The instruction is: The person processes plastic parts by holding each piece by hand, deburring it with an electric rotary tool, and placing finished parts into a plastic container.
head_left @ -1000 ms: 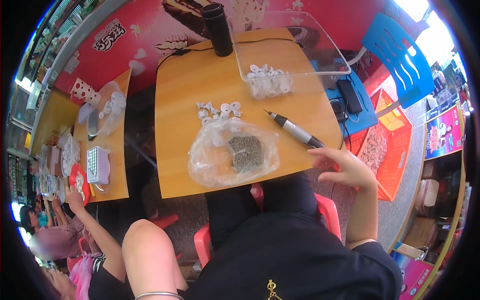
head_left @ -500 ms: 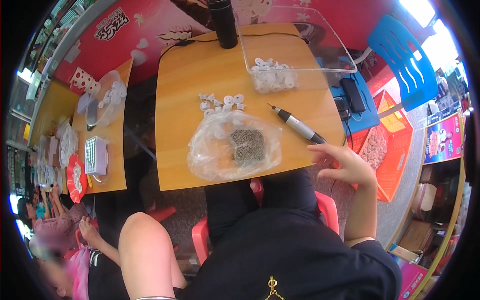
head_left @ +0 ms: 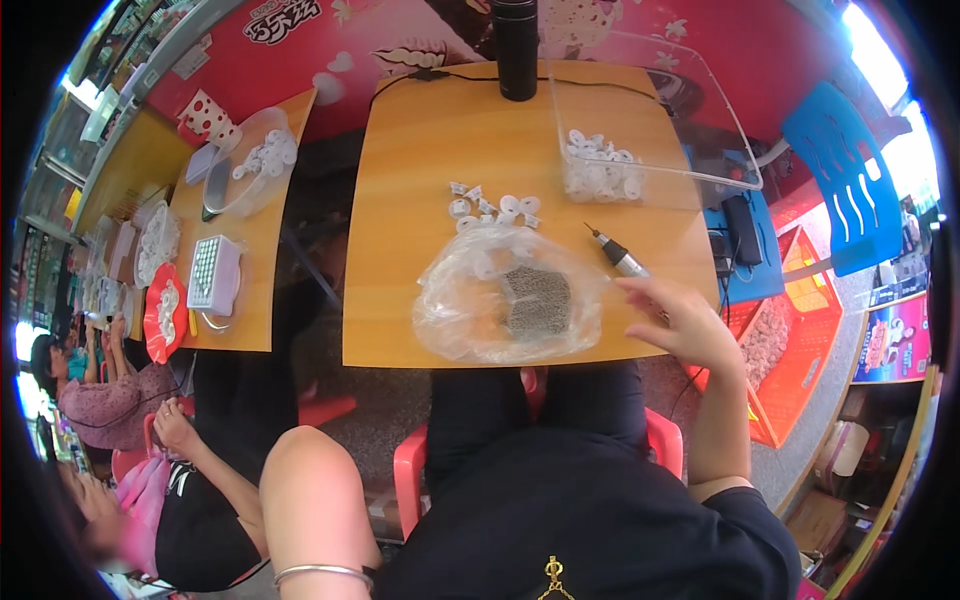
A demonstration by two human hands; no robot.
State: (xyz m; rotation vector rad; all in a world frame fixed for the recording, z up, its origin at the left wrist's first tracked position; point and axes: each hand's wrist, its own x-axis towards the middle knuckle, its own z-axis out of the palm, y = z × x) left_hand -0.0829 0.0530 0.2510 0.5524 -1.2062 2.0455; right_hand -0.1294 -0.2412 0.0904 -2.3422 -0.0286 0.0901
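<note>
My right hand (head_left: 682,318) hangs over the right edge of the table, fingers apart and slightly curled. It covers the rear part of a slim silver-and-black electric screwdriver (head_left: 624,260) lying on the table; I cannot tell whether the fingers touch it. Left of it lies a clear plastic bag (head_left: 450,305) with a heap of small grey metal parts (head_left: 538,300) in it. Just beyond the bag are several loose white plastic pieces (head_left: 510,205). My left arm (head_left: 315,500) is bent, showing elbow and a silver bangle (head_left: 322,570); its hand is out of view.
A clear bin (head_left: 750,165) at the back right holds white round pieces (head_left: 600,170). A black bottle (head_left: 517,60) stands at the back. An orange crate (head_left: 780,400) and a blue chair (head_left: 840,180) stand right. Another person (head_left: 190,510) sits left, near a side table (head_left: 255,320).
The head view has shifted, so the table appears further right. My right hand has moved forward and left, from beside the screwdriver's rear end to over it. More of my left bangle shows.
</note>
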